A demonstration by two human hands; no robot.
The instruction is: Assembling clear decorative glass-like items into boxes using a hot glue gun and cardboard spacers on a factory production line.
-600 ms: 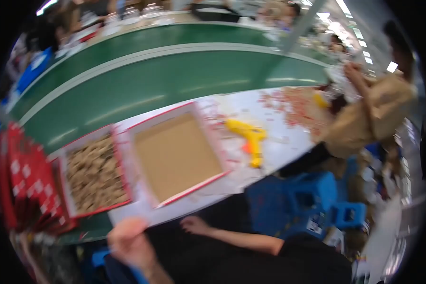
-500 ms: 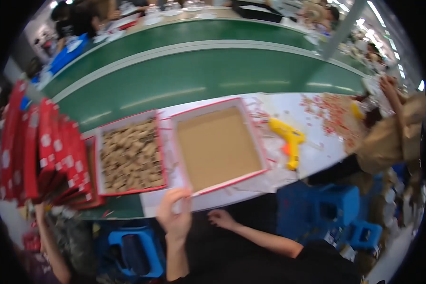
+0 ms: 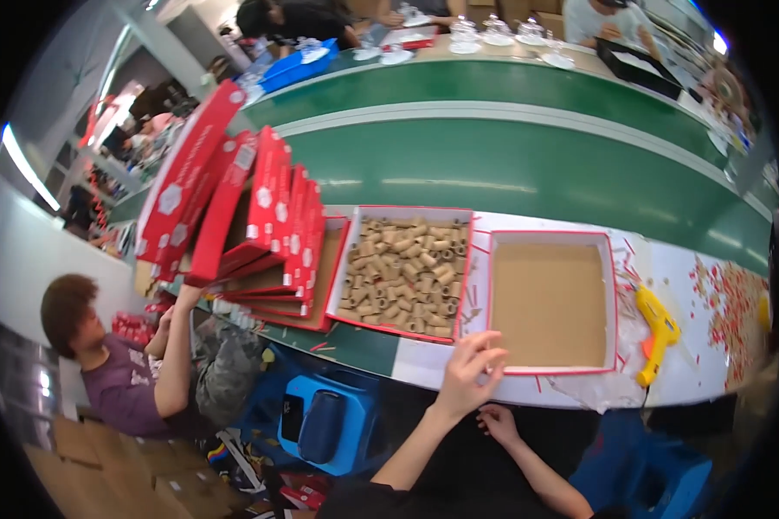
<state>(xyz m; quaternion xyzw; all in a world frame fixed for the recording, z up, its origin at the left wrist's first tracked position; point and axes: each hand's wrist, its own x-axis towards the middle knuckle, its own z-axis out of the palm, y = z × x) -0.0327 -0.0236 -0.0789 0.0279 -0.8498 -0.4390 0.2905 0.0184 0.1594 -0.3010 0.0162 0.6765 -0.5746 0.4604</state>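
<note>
The shallow open box (image 3: 550,303), red-rimmed and brown inside, lies on the bench (image 3: 415,359) just beyond the left hand (image 3: 472,372), whose fingers curl at its near left corner; whether that grip is closed on anything I cannot tell, nor for the loosely bent right hand (image 3: 498,422) below. Leftward sits a second box (image 3: 411,213) of cardboard tubes (image 3: 402,281), then red boxes (image 3: 268,208) bearing white lettering and pale emblems; rightward, a yellow glue gun (image 3: 658,333)
</note>
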